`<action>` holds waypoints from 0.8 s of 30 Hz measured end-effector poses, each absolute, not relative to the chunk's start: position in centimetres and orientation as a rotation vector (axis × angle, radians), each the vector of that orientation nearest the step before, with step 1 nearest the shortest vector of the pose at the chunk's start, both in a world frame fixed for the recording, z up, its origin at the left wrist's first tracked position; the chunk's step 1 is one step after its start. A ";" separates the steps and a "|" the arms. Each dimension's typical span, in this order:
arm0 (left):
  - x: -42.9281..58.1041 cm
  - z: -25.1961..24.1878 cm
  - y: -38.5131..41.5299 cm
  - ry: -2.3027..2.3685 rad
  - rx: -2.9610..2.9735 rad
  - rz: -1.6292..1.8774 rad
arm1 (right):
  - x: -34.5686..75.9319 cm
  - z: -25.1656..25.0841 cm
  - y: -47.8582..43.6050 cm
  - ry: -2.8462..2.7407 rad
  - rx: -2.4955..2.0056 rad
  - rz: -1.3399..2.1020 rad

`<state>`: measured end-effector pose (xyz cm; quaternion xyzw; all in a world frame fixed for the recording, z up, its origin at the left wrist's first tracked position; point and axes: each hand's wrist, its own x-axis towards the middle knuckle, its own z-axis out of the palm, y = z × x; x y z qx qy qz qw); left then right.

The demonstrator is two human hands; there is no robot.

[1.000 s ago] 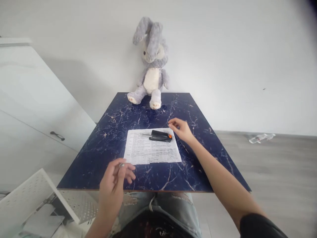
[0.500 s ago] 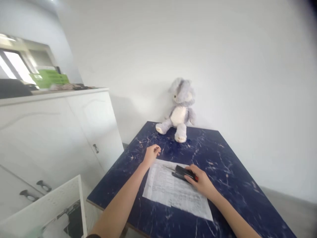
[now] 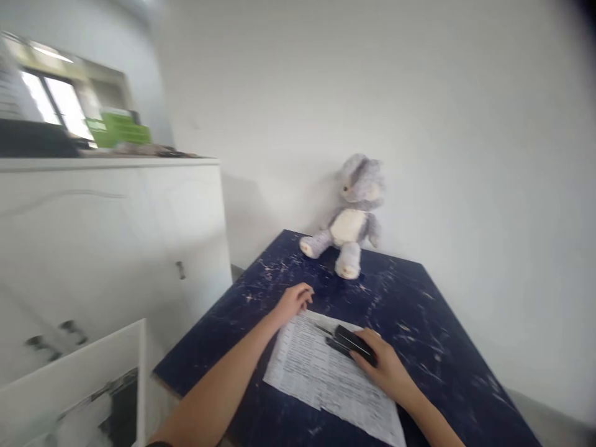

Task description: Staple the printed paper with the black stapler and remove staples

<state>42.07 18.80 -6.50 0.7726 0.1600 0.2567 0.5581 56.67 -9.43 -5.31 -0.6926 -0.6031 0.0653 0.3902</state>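
Note:
My right hand [image 3: 382,366] is wrapped round a black stapler [image 3: 356,345] over the printed paper sheets [image 3: 321,382]. The stapler's parts stand apart, and a thin metal strip points from it to the upper left. My left hand [image 3: 296,300] is at the paper's upper left corner with its fingers bent inward. Whatever it may hold is too small to make out.
A grey and white plush toy [image 3: 348,226] sits at the back of the dark blue marbled table [image 3: 261,298], against the wall. To the left are white cabinets [image 3: 186,217] and an open white bin [image 3: 142,379] with things inside. A green basket [image 3: 123,129] stands on the cabinet top.
The camera view has shifted and turned slightly. My left hand has come closer to the paper's corner, its fingers tipped down more. The right hand keeps its hold on the stapler.

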 end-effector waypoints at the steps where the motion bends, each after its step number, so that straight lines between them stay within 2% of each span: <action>1: 42.2 -6.7 19.0 0.357 1.800 0.594 | 56.5 -5.0 -9.5 -1.549 -1.768 0.184; 13: 43.7 -6.1 19.0 0.329 2.233 0.556 | 57.6 -4.8 -9.7 -1.577 -1.783 0.206; 24: 44.2 -7.0 19.4 0.357 2.425 0.689 | 58.2 -5.5 -9.4 -1.600 -1.741 0.191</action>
